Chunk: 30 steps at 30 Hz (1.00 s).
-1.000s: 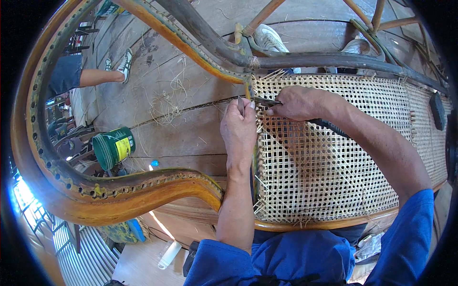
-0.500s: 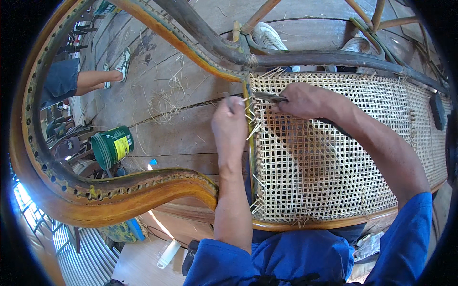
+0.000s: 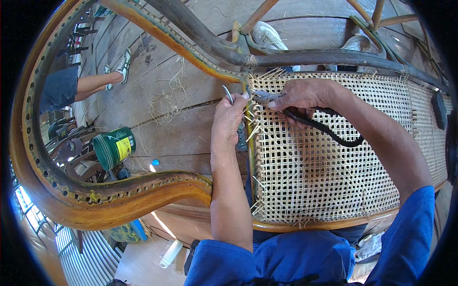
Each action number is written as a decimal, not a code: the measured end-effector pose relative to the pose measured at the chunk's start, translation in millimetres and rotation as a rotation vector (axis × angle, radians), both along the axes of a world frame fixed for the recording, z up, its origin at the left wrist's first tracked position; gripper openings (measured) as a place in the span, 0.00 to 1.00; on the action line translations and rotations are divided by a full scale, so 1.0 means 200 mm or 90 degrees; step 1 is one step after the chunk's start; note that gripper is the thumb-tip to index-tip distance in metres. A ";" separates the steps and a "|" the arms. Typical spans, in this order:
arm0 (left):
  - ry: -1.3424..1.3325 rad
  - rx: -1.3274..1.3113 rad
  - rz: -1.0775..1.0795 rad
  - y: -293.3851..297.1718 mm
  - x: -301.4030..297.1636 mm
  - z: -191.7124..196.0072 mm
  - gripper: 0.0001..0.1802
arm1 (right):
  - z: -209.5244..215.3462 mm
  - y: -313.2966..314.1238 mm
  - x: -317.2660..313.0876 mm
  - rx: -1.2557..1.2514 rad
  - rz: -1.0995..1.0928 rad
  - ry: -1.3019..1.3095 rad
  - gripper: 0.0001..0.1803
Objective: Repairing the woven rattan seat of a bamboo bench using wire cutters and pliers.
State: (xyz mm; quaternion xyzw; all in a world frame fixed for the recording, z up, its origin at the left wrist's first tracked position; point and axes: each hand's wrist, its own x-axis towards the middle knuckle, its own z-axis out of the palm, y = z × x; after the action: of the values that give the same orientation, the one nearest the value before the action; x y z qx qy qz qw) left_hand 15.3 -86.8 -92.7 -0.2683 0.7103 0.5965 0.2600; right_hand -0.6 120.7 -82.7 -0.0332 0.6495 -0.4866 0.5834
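Observation:
A sheet of woven cane webbing (image 3: 329,186) covers the seat of a curved wooden frame (image 3: 129,212). Cut cane ends (image 3: 256,127) stick up along its left edge. My right hand (image 3: 305,95) is closed round pliers (image 3: 263,97) with long black handles, spread apart. The jaws point left at the cane ends by the seat's upper left corner. Just left of that edge, my left hand (image 3: 227,117) pinches a slim, curved, silvery pointed thing (image 3: 228,94), its kind unclear. Its thumb tip is close to the pliers' jaws.
A green bucket (image 3: 114,147) stands on the plank floor (image 3: 183,138), near loose cane strands (image 3: 167,95). Another person's leg (image 3: 98,80) shows at left, and shoes (image 3: 268,35) beyond the top rail (image 3: 329,58). A dark block (image 3: 438,110) rests on the webbing at far right.
The pliers' black handles have swung into view and spread apart. My left hand has turned, and the silvery thing now sticks up from its fingers.

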 end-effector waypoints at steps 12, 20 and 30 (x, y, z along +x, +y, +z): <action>0.127 -0.118 -0.158 0.01 -0.01 0.00 0.13 | -0.04 -0.04 0.04 -0.002 -0.106 -0.027 0.26; 0.259 -0.450 -0.388 0.06 -0.05 0.08 0.11 | -0.05 -0.03 0.06 -0.018 -0.133 -0.064 0.23; 0.392 -0.449 -0.568 0.06 -0.10 0.12 0.09 | -0.05 0.00 0.05 -0.072 -0.149 -0.097 0.22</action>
State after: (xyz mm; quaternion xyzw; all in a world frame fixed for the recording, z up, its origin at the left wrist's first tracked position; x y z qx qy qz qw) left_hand -4.5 -75.3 -69.6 0.1668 0.9491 0.2113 0.1636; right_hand 8.7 120.4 -93.3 0.0473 0.5741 -0.5881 0.5677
